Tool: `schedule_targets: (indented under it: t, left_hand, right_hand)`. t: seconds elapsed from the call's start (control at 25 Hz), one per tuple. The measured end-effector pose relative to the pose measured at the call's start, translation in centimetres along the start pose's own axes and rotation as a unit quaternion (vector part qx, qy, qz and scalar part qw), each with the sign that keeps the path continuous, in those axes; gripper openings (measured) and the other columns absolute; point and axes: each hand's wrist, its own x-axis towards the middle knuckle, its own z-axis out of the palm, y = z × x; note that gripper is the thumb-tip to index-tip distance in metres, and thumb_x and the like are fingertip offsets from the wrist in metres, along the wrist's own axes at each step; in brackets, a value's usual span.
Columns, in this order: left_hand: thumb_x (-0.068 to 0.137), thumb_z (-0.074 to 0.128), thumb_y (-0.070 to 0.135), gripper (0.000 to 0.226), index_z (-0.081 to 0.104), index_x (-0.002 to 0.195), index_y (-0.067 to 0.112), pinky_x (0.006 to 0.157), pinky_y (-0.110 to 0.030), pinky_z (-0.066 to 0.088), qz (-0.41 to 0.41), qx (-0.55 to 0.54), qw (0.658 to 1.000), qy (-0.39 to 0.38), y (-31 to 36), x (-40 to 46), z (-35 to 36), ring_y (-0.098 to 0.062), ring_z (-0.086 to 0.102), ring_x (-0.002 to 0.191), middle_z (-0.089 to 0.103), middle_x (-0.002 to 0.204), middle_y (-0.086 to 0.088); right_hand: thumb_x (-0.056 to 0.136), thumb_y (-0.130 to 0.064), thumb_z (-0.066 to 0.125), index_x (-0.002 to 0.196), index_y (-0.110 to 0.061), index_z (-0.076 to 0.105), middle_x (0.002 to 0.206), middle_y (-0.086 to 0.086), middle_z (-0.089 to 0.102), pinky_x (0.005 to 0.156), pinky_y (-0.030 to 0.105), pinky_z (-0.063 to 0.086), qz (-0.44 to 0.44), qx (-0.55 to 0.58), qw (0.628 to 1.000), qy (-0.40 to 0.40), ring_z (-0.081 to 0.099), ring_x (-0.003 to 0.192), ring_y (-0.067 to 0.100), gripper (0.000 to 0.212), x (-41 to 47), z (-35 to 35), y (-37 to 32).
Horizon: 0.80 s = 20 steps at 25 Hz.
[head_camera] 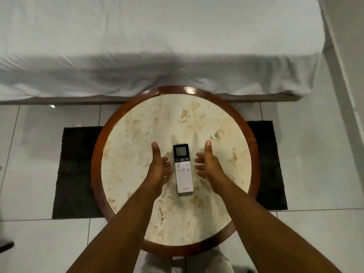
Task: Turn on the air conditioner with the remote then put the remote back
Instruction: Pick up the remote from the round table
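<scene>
Remote (183,168) flat on table (137,134), between left hand (160,166), right hand (206,164)

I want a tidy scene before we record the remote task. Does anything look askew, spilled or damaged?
Nothing stands out. The remote lies flat and face up on the round table, intact, between the open left hand and right hand. No spills show.

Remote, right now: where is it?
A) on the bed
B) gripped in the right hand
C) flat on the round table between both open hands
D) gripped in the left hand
C: the remote lies face up on the round table, with the open left hand and right hand on either side, neither gripping it.
</scene>
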Motion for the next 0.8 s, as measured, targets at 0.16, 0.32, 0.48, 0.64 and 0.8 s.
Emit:
schedule_targets:
  t: [0.16, 0.32, 0.48, 0.64, 0.8]
  left_hand:
    - [0.061, 0.017, 0.091, 0.093, 0.071, 0.083, 0.018, 0.079, -0.039, 0.047, 0.002, -0.010, 1.000, -0.029, -1.0, 1.8, 0.9, -0.013, 0.072, 0.078, 0.076, 0.082, 0.002]
    - [0.066, 0.016, 0.090, 0.082, 0.077, 0.067, 0.036, 0.066, -0.033, 0.047, 0.018, -0.009, 0.998, -0.055, -1.5, 2.4, 0.8, -0.009, 0.072, 0.073, 0.078, 0.080, 0.004]
    - [0.061, 0.020, 0.093, 0.090, 0.077, 0.077, 0.025, 0.064, -0.032, 0.051, 0.002, -0.026, 0.998, -0.058, -1.3, 2.2, 0.5, -0.013, 0.073, 0.076, 0.078, 0.083, 0.000]
    - [0.055, 0.022, 0.095, 0.091, 0.069, 0.087, 0.024, 0.062, -0.034, 0.050, -0.001, -0.017, 0.999, -0.035, -0.2, 0.5, 0.1, -0.012, 0.073, 0.068, 0.077, 0.075, 0.004]
    - [0.035, 0.026, 0.103, 0.114, 0.069, 0.102, 0.022, 0.085, -0.047, 0.051, 0.016, 0.005, 0.999, -0.042, 2.6, -3.2, 0.3, -0.024, 0.067, 0.094, 0.073, 0.101, -0.003]
  right_hand:
    - [0.091, -0.071, 0.019, 0.079, -0.020, 0.063, 0.079, 0.001, 0.069, 0.091, 0.043, 0.053, -0.002, -0.043, 0.999, 0.012, 0.067, 0.081, 0.022, 0.069, 1.9, 1.5, 0.8]
    - [0.095, -0.065, 0.027, 0.100, -0.008, 0.069, 0.095, 0.015, 0.076, 0.089, 0.045, 0.056, 0.008, -0.043, 0.999, 0.009, 0.071, 0.091, 0.031, 0.071, 3.3, 2.1, 1.2]
    - [0.098, -0.044, 0.047, 0.083, -0.016, 0.071, 0.099, 0.012, 0.076, 0.086, 0.044, 0.057, -0.018, -0.075, 0.997, 0.001, 0.072, 0.089, 0.028, 0.039, 3.7, 2.6, 1.7]
    - [0.096, -0.030, 0.057, 0.093, -0.015, 0.069, 0.098, 0.008, 0.073, 0.078, 0.036, 0.056, -0.056, -0.107, 0.993, -0.002, 0.069, 0.085, 0.020, 0.020, 2.3, 2.5, 1.5]
    - [0.092, -0.021, 0.064, 0.104, -0.007, 0.070, 0.103, 0.011, 0.074, 0.081, 0.040, 0.056, -0.087, -0.089, 0.992, -0.005, 0.070, 0.090, 0.026, 0.019, -0.9, 2.1, -1.2]
